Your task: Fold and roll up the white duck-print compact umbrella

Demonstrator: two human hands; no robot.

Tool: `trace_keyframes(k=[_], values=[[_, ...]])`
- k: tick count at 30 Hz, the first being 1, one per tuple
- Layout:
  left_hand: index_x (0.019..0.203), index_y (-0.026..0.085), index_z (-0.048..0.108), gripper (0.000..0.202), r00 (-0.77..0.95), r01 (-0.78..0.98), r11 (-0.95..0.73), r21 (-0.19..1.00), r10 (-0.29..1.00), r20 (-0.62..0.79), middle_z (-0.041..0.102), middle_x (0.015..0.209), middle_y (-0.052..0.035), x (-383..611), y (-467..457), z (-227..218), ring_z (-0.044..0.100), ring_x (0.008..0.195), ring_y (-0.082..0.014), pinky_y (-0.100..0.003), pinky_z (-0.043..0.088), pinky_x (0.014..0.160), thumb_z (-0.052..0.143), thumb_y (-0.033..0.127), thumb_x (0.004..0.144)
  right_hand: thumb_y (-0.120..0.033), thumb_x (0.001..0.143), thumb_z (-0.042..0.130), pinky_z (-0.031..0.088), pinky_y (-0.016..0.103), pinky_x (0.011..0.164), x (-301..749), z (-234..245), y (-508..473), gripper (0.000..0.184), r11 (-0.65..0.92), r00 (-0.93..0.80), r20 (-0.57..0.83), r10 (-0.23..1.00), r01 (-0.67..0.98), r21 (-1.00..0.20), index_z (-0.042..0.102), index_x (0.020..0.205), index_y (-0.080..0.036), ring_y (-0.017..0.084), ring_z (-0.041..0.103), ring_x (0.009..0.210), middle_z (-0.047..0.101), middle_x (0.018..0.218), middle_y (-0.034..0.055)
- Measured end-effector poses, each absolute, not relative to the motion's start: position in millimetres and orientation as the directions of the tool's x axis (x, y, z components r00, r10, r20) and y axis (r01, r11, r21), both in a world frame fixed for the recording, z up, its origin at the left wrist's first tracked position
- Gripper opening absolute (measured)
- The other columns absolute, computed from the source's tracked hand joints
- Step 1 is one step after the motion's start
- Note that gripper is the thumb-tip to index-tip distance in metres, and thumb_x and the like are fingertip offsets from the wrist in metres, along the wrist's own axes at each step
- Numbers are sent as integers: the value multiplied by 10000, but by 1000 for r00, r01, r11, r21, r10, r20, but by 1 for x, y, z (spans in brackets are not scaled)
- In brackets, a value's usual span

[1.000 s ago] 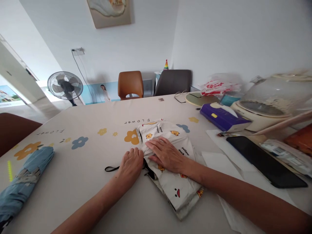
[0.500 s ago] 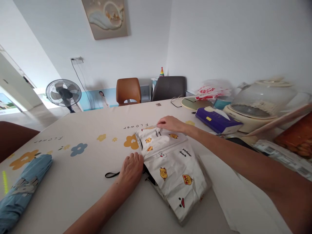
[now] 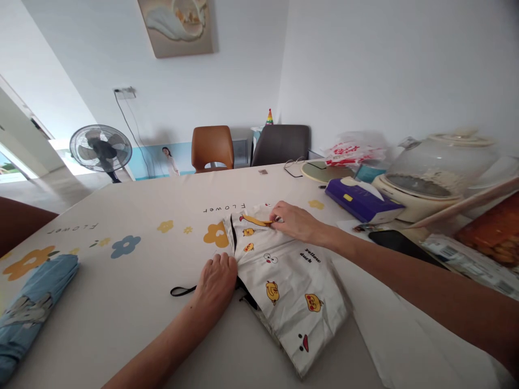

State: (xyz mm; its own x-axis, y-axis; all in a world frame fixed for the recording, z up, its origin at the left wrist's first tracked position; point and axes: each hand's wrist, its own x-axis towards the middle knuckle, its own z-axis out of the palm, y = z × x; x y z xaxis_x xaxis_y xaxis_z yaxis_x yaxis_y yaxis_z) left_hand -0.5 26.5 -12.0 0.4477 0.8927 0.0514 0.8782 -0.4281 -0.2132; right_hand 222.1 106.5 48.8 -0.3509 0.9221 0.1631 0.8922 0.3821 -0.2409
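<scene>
Duck-print umbrella [image 3: 292, 281]: pinned flat under left hand [image 3: 214, 281], fingers pressed together, steadying folds; beyond, right hand [image 3: 295, 221] pinching orange strap [image 3: 257, 220].

Pretty plain here: left forearm [image 3: 162, 346] and right forearm [image 3: 405, 275] are bare as far up as you can see, left grip [image 3: 217, 278] and right grip [image 3: 295, 222] bare too.

Bright even daylight from the left, soft faint shadows, wide-angle bending at edges, right edge blurred
</scene>
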Motion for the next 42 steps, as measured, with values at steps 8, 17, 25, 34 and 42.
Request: trace_keyframes(k=[8, 17, 25, 34, 42], values=[[784, 157, 486, 190, 458, 878, -439, -189, 887, 67, 524, 797, -67, -1, 27, -13, 515, 733, -214, -309, 363, 620, 384, -2, 780, -304, 750, 527, 385, 224, 586, 224, 76, 148, 144, 285, -193, 209, 959, 643, -711, 583, 772, -174, 123, 514, 650, 593, 712, -1], [786, 157, 483, 200, 449, 883, -434, -180, 892, 50, 526, 794, -73, -1, 27, -12, 510, 735, -212, -310, 368, 617, 360, -1, 781, -352, 735, 584, 402, 236, 492, 224, 49, 199, 222, -78, 16, -78, 997, 377, -923, 540, 736, -135, 99, 484, 515, 562, 649, 33], [785, 155, 491, 203, 447, 883, -427, -193, 891, 74, 523, 791, -73, -2, 28, -16, 503, 730, -208, -311, 368, 617, 353, 7, 785, -294, 653, 670, 458, 246, 567, 241, 49, 187, 253, 114, -191, -25, 981, 683, -722, 614, 825, -118, 153, 581, 672, 647, 780, 72], [818, 154, 475, 188, 465, 876, -450, -172, 883, 59, 515, 820, -73, -5, 28, -16, 494, 748, -196, -306, 377, 647, 351, 15, 793, -206, 695, 601, 424, 309, 720, 209, 11, 185, 147, 209, -132, 190, 973, 853, -478, 586, 830, -149, 194, 564, 800, 615, 916, 83], [850, 141, 491, 217, 517, 849, -504, -161, 855, 48, 528, 831, -87, -8, 27, -7, 518, 764, -223, -326, 381, 639, 313, 29, 798, -307, 827, 463, 427, 344, 764, 245, 61, 110, 220, 415, -275, 445, 853, 873, -256, 553, 967, -162, 204, 566, 845, 594, 976, 90]])
